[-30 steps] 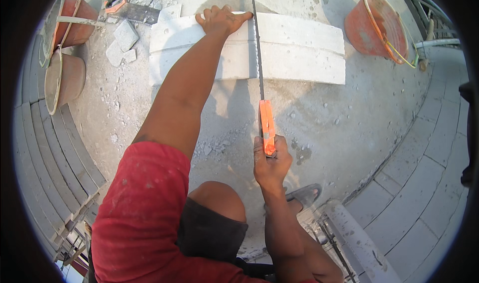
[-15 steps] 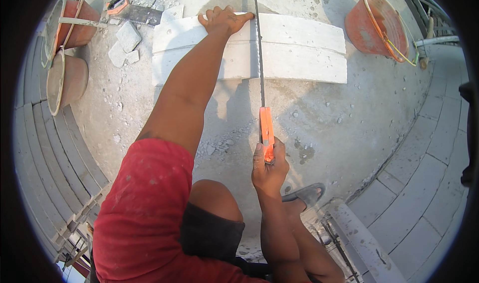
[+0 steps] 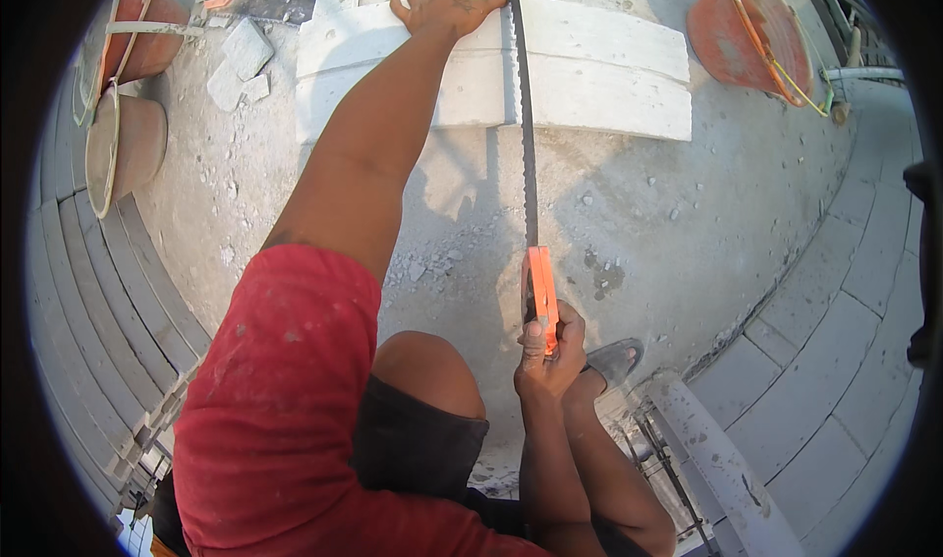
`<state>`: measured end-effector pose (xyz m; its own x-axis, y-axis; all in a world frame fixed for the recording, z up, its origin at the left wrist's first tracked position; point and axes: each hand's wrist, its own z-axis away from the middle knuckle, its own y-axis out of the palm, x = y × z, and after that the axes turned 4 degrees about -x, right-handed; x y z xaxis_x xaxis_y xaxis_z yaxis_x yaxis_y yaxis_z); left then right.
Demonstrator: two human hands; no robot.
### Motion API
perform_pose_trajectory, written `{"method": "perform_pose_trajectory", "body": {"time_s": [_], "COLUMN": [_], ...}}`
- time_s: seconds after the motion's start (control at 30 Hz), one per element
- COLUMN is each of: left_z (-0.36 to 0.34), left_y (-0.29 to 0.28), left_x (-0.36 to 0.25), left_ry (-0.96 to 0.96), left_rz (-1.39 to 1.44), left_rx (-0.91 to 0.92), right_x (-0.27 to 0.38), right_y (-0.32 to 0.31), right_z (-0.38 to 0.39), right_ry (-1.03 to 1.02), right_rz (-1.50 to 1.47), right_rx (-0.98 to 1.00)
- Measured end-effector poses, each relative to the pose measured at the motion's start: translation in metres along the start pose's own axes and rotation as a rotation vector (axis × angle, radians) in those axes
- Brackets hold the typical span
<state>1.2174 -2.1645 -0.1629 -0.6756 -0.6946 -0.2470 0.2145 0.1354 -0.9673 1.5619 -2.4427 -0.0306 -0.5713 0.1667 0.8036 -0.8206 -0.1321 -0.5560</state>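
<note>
A long white block [image 3: 609, 61], slightly curved and grooved along its length, lies crosswise on the concrete ground. My left hand [image 3: 442, 12] rests on top of it with fingers spread, the thumb beside the blade. A long toothed saw blade [image 3: 527, 174] crosses the block at a pale cut line just right of that thumb. My right hand [image 3: 555, 351] is closed round the orange saw handle [image 3: 541, 292], well below the block's near edge.
Two buckets [image 3: 157, 31] [image 3: 126, 149] sit at left, another bucket [image 3: 742, 41] at upper right. A second saw [image 3: 255, 2] and broken white pieces [image 3: 244, 54] lie upper left. Grey slab edges [image 3: 815, 311] flank both sides, with a white beam [image 3: 707, 439] at lower right.
My right hand and the saw have drawn back toward me and slightly right. My left hand stays on the block. The view has shifted, so the block and buckets appear higher.
</note>
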Motion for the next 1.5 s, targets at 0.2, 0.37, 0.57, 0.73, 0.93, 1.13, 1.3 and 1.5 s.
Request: {"method": "perform_pose_trajectory", "body": {"time_s": [0.2,0.37,0.57,0.73,0.93,1.13,1.3,1.5], "left_z": [0.0,0.002,0.002,0.002,0.002,0.001,0.0,0.0], "left_y": [0.004,0.0,-0.002,-0.001,-0.003,0.002,0.002,0.001], "left_x": [0.0,0.0,0.002,0.002,0.001,0.002,0.002,0.002], "left_ry": [0.007,0.01,0.047,0.03,0.043,0.01,0.015,0.021], "left_rz": [-0.008,-0.007,-0.032,-0.04,-0.02,0.026,0.008,0.026], "left_rx": [-0.06,-0.047,0.009,-0.01,0.028,-0.046,-0.023,-0.038], "right_x": [-0.016,-0.03,-0.029,-0.01,0.014,0.027,0.033,0.023], "right_y": [0.017,0.029,0.035,0.032,0.043,0.058,0.06,0.055], "right_z": [0.006,0.01,0.002,-0.007,-0.042,-0.063,-0.052,-0.044], "right_ry": [0.063,0.059,-0.011,0.009,-0.094,-0.195,-0.174,-0.126], "right_rz": [-0.094,-0.115,-0.057,-0.05,-0.16,-0.109,-0.045,-0.001], "right_rx": [-0.005,-0.049,-0.087,-0.088,-0.092,-0.109,-0.114,-0.071]}}
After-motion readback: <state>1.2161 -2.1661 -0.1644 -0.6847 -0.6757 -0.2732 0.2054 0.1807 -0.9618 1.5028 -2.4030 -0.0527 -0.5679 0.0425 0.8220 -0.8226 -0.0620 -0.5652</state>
